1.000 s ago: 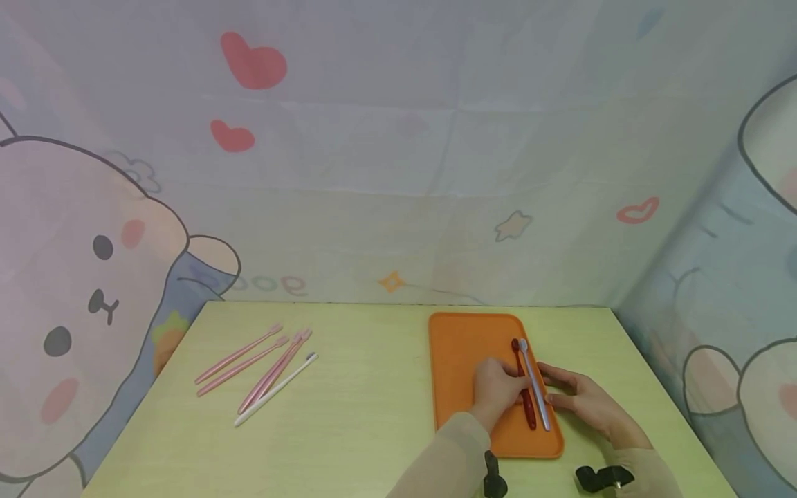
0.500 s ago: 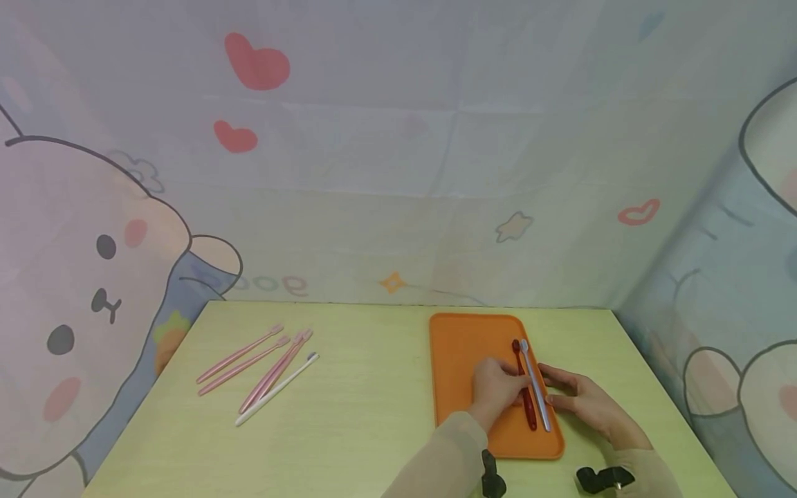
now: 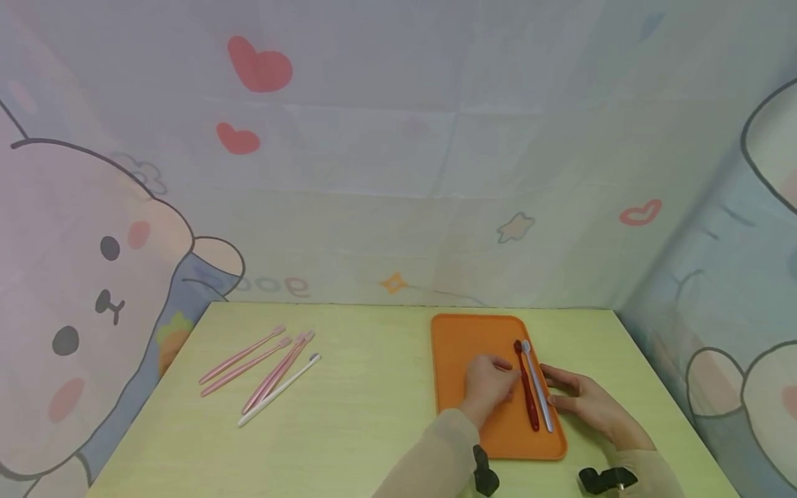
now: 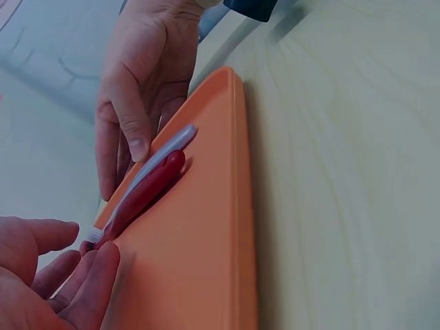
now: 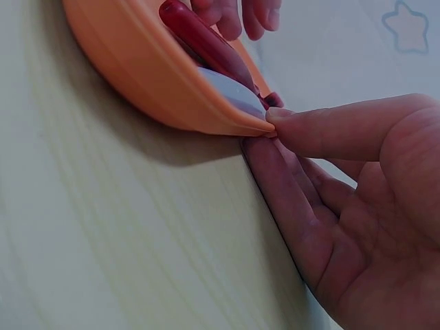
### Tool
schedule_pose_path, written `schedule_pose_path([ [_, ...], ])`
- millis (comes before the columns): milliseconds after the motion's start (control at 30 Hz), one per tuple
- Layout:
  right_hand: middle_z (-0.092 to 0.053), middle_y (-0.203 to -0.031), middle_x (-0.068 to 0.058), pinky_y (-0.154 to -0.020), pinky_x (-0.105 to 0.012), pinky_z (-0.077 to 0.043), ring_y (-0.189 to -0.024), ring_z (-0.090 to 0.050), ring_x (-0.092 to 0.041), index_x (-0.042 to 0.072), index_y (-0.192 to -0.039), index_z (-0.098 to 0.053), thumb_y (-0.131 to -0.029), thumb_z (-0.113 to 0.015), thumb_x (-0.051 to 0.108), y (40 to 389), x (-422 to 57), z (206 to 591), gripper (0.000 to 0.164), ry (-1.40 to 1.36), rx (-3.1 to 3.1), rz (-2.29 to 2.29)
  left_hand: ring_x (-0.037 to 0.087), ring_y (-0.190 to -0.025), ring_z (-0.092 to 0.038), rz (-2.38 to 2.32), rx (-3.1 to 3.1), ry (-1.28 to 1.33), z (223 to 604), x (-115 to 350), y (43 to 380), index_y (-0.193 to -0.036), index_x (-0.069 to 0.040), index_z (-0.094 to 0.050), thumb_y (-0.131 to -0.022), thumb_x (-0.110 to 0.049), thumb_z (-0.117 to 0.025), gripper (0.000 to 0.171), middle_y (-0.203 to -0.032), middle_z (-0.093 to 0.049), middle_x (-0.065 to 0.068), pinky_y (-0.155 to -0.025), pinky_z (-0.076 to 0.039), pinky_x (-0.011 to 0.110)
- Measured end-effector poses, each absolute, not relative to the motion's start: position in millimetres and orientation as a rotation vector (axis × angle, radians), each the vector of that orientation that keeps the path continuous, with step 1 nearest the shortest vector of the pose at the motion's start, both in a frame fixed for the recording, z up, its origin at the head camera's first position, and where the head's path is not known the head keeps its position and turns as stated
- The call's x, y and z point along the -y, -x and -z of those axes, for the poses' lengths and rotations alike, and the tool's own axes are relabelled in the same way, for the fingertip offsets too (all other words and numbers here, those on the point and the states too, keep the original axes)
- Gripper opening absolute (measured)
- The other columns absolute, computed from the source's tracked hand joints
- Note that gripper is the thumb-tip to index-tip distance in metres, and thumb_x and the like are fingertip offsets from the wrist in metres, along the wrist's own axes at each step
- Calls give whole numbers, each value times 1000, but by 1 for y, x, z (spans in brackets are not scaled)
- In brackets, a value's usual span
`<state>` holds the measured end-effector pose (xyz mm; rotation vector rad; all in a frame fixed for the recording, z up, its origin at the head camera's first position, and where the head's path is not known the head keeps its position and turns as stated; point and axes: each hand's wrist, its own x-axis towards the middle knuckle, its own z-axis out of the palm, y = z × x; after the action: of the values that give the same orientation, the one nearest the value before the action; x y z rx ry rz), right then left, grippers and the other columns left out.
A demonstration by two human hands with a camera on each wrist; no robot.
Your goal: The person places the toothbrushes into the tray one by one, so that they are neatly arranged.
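Note:
On the orange tray (image 3: 470, 335), a dark red toothbrush (image 3: 528, 396) and a pale lavender toothbrush (image 3: 539, 393) lie side by side along the right rim. My left hand (image 3: 488, 386) hovers over the tray just left of the red toothbrush, its thumb and fingers apart and holding nothing in the left wrist view. With my right hand (image 3: 588, 404) I pinch the tray's right edge; the right wrist view shows the thumb (image 5: 330, 130) on the rim and fingers beneath it.
At the table's left lie several pink toothbrushes (image 3: 233, 373) and one white toothbrush (image 3: 278, 392), their heads toward the back. A printed cloth (image 3: 373, 138) hangs behind the pale yellow table (image 3: 367, 415).
My left hand has let go of the red toothbrush and drawn slightly left. The right hand stays at the tray's edge, and both toothbrushes there lie as before.

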<state>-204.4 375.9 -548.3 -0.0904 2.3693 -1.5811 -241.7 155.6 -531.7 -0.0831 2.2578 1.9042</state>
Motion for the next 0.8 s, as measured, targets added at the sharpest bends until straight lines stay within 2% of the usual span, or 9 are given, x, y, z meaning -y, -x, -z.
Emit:
schedule_pose_path([
  [200,-50,-156,-31,-94,-23,-56,-144,-48,-45,-4,-164,-34,-102,-74,17,205,-376,549,77,95,-2350,1589,20,-55,-68,-1900,-2260,51,529,-146,244,-95,-5,-79,-90,-6,-84,7,-67,-67,0,-54,-59,31],
  [333,-48,-157,-32,-95,-23,-56,-145,-46,-45,-4,-164,-33,-103,-73,17,206,-377,550,77,113,-2339,1597,17,-57,-67,-1903,-2251,37,527,-140,246,-96,-6,-80,-91,-6,-83,6,-70,-68,-1,-56,-59,31],
  [667,-54,-153,-29,-94,-16,-50,-146,-44,-45,-4,-162,-38,-102,-73,18,206,-378,551,73,113,-2440,1508,20,-66,-71,-1959,-2215,-22,522,-113,251,-99,-2,-80,-92,-3,-82,8,-78,-70,0,-62,-62,31],
  [800,-54,-153,-29,-95,-18,-51,-146,-44,-45,-5,-162,-38,-102,-74,18,206,-377,551,74,117,-2434,1522,25,-70,-73,-2004,-2174,-80,524,-100,254,-105,3,-78,-94,-1,-79,12,-84,-72,3,-66,-64,33],
])
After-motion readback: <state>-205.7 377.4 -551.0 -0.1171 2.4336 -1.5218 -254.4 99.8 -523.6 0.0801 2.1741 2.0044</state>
